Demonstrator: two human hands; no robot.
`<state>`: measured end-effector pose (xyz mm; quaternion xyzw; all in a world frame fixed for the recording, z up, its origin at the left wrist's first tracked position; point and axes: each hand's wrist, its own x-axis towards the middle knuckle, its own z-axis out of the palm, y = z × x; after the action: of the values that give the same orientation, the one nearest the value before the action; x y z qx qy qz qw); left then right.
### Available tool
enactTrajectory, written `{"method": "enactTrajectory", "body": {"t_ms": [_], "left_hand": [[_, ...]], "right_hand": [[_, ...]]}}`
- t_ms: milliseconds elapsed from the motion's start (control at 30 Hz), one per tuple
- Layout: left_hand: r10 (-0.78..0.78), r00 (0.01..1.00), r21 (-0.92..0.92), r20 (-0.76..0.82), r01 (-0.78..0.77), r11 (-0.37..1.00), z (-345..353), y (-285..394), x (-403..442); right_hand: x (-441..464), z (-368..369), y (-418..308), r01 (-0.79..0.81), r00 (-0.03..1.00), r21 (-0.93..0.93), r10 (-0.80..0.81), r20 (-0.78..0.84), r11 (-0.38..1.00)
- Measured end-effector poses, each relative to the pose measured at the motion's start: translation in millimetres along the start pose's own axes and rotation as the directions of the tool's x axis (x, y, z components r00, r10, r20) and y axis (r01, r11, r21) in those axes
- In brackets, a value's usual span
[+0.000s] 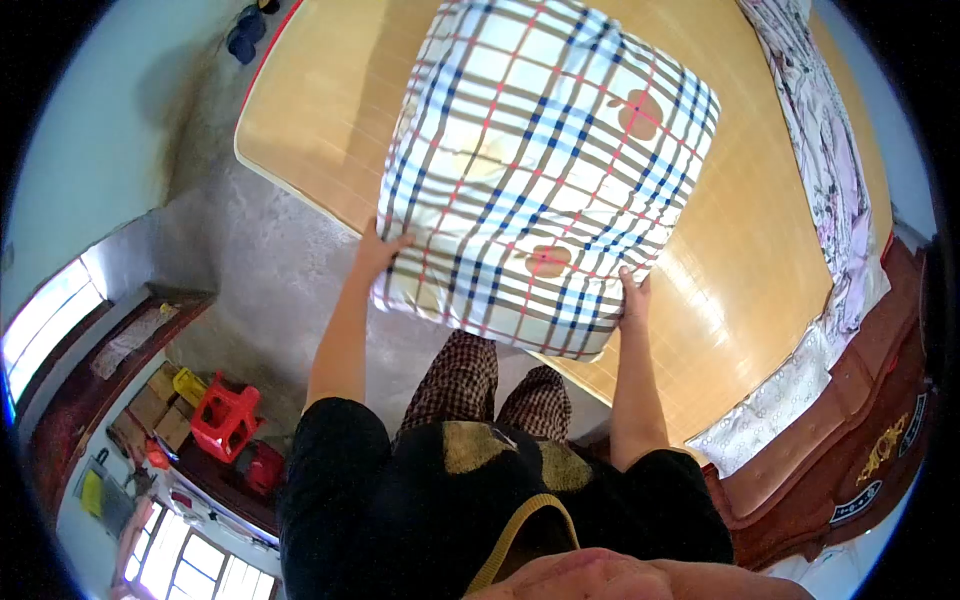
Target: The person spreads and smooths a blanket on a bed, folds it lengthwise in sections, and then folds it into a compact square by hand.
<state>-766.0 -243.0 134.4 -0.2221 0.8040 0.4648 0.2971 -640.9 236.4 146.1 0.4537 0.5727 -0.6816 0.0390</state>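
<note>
A large, plump plaid pillow point(545, 150), white with blue, brown and red lines and brown apple shapes, is held in front of me. My left hand point(380, 250) grips its left edge near the lower corner, thumb on top and the other fingers hidden beneath. At the lower right edge, my right hand point(635, 300) is closed on the pillow, also with the thumb on top. Under and beyond the pillow lies a bed with a smooth tan mat point(730, 300). Whether the pillow's far end rests on the mat I cannot tell.
A folded floral quilt point(815, 140) lies along the bed's right side, near a pale patterned cloth point(770, 420) and the brown headboard point(850, 440). Red plastic stools point(225, 415) and cardboard boxes point(160, 405) stand at left. Dark shoes point(243, 38) sit on the concrete floor point(270, 250).
</note>
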Motion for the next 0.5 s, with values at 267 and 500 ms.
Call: {"method": "enactTrajectory", "body": {"t_ms": [267, 500], "left_hand": [[-0.191, 0.975, -0.641, -0.110, 0.077, 0.764, 56.8, -13.6, -42.1], [-0.093, 0.987, -0.912, -0.131, -0.083, 0.402, 127.5, 94.5, 49.7]], "right_hand": [[126.4, 63.2, -100.9, 0.358, 0.929, -0.599, -0.339, 0.150, 0.717], [99.3, 186.1, -251.8, 0.722, 0.689, -0.289, -0.694, 0.209, 0.629]]}}
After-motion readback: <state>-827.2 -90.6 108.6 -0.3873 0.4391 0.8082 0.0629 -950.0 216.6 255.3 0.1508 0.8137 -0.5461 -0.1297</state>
